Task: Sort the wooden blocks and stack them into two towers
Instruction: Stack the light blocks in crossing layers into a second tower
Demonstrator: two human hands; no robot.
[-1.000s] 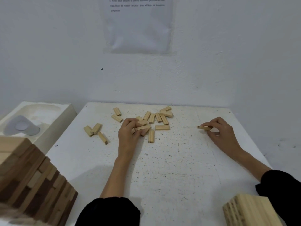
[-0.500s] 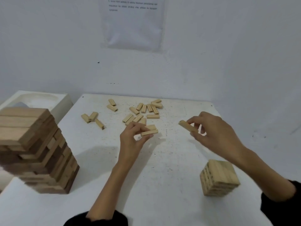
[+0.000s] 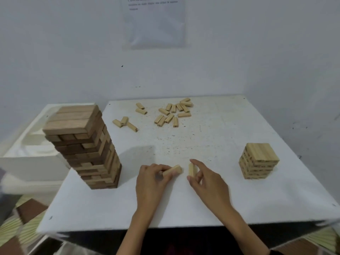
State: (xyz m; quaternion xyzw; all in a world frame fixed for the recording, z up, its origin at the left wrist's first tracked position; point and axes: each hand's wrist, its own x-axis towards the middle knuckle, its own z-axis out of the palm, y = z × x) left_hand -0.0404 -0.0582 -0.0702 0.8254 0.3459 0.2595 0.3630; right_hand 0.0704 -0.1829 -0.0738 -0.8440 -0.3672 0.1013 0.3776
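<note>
Both hands have drawn back from the loose blocks (image 3: 173,113) at the far side to the near middle of the surface (image 3: 211,203). The left hand (image 3: 152,179) has its grip curled round a pale block (image 3: 173,170) lying roughly level. The right hand (image 3: 206,179) pinches a second block (image 3: 191,169) upright between thumb and fingers, just beside the first. Half a second ago the two blocks were held higher and further apart. A second ago both hands were out by the loose blocks, picking them up. So two more small pieces have left the loose blocks. They look like a match for the short tower (image 3: 258,161) on the right, not the tall tower (image 3: 86,148) of darker, larger blocks on the left.
</note>
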